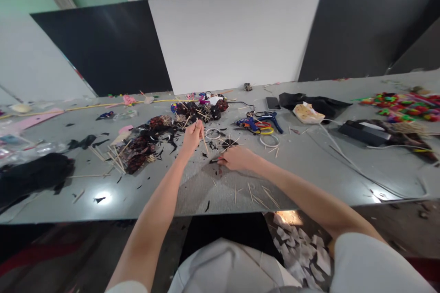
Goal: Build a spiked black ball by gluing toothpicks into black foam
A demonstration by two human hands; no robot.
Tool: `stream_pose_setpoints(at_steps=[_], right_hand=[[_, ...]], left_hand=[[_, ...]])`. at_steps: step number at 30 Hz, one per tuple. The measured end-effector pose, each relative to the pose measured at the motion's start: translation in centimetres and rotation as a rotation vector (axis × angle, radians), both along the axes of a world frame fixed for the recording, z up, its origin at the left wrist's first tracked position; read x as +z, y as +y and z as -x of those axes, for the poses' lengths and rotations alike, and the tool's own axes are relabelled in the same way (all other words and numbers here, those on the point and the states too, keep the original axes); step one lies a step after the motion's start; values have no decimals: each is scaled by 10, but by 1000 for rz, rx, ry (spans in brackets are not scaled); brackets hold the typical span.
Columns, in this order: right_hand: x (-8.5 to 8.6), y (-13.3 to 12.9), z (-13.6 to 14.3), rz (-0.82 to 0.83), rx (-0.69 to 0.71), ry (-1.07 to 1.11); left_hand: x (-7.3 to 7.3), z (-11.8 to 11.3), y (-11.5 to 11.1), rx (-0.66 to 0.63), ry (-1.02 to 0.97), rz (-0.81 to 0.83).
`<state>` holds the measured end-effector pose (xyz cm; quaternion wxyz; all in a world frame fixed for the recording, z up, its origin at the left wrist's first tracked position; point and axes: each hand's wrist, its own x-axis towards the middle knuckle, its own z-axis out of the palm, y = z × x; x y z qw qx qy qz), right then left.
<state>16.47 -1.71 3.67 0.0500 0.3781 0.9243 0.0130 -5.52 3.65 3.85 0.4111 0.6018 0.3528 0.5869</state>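
My left hand (193, 136) is closed in a pinch on a thin wooden stick (205, 143), which points down toward the table. My right hand (238, 159) rests low over the tabletop, its fingers closed around a small dark tool (215, 160) with a bit of red; most of it is hidden, so its kind is unclear. Just beyond those fingers lies a black disc with pale sticks (229, 143) fanning out from it. A white ring (213, 133) lies between the two hands, farther back.
Glue guns (252, 123) and tape rolls (269, 140) lie right of centre. A pile of dark fabric and sticks (135, 152) spreads to the left. Loose stick pieces (252, 192) lie near the front edge. A phone (273, 103) and white cable (340, 149) are at right.
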Motion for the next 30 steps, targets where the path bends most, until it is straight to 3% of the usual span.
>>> stream_pose_setpoints(at_steps=[5,9,11,13,15,17,20,24,27,30], right_hand=[[13,3,-12,-47,74,120],[30,17,-37,-113,67,401],[38,32,-60,-196,-80,601],[40,53,-88,-294,-322,779],[36,76,-121,-432,-602,873],[26,96,-154,-513,-865,835],[5,112,-197,-447,-1122,728],[-18,114,-224,-434,-1210,624],[-27,116,-221,-544,-1239,493],[-32,123,-207,-466,-1191,450]], left_hand=[[-8,2,5,13,-31,21],[-15,2,10,6,-158,63],[-18,1,11,-10,-231,100],[-21,-2,11,-28,-292,137],[-24,-6,11,-46,-339,167],[-29,-10,10,-65,-379,191],[-34,-15,9,-83,-429,230],[-37,-17,9,-83,-455,269],[-39,-18,11,-53,-460,280],[-41,-18,14,-6,-461,277]])
